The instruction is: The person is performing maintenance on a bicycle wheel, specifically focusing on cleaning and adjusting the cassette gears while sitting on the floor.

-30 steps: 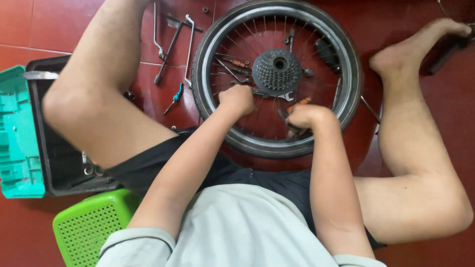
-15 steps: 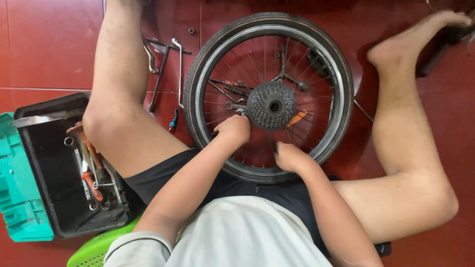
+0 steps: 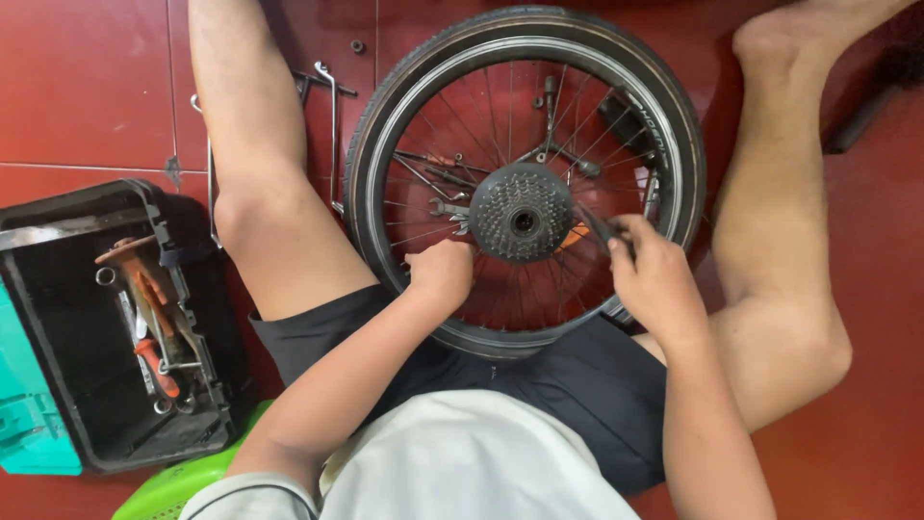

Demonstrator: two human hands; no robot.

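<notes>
A bicycle rear wheel lies flat on the red tiled floor between my bare legs, its grey sprocket cassette facing up at the hub. My left hand is closed around the spokes just left of the cassette. My right hand sits over the spokes at the right side of the wheel, fingers pinched on a thin dark tool that points toward the cassette. An orange item shows under the spokes beside that tool. Several spanners lie beneath the spokes.
An open black toolbox with orange-handled tools stands at the left, a teal lid beside it. A green perforated stool is under me. Long wrenches lie on the floor between my left leg and the tyre.
The view has shifted, so the wheel sits more centred. My right hand moved from the lower rim to the right side of the cassette and now pinches a thin tool. My left hand stayed at the spokes.
</notes>
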